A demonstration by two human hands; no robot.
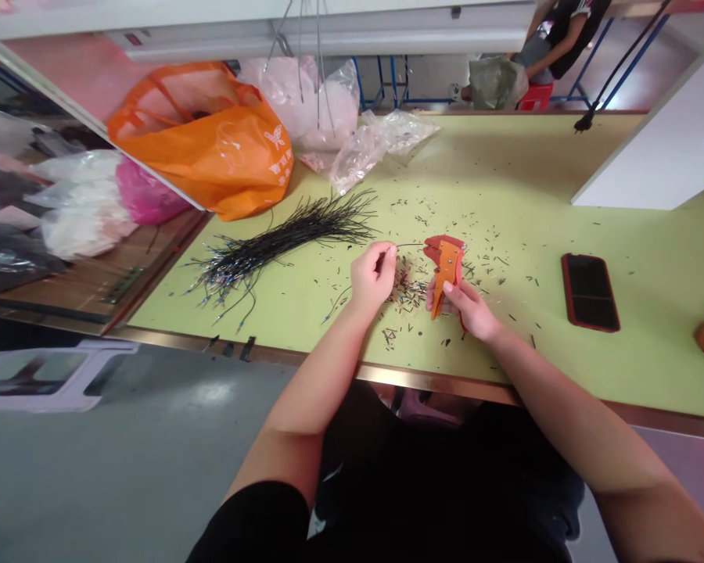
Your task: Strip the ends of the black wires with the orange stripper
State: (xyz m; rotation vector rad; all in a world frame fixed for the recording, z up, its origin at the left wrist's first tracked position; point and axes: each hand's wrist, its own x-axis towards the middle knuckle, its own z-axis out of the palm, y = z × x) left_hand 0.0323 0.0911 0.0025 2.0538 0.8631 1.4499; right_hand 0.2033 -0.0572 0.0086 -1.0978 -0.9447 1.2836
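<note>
Pinched in the fingers of my left hand (374, 275) is a thin black wire (409, 245). One end runs right to the jaws of an orange and red wire stripper (446, 258); whether the jaws grip it, I cannot tell. The other end trails below the hand toward a small blue tip. My right hand (469, 307) is wrapped round the stripper's handles, holding it upright over the table. To the left lies a bundle of black wires (293, 231), many with blue and silvery ends. Short black offcuts (411, 291) are scattered beneath both hands.
An orange bag (211, 148) and clear plastic bags (375, 145) stand at the back left. A phone (590, 291) lies on the green table (540, 234) at right. A white panel (651, 125) rises behind it. Across the table sits another person (563, 47).
</note>
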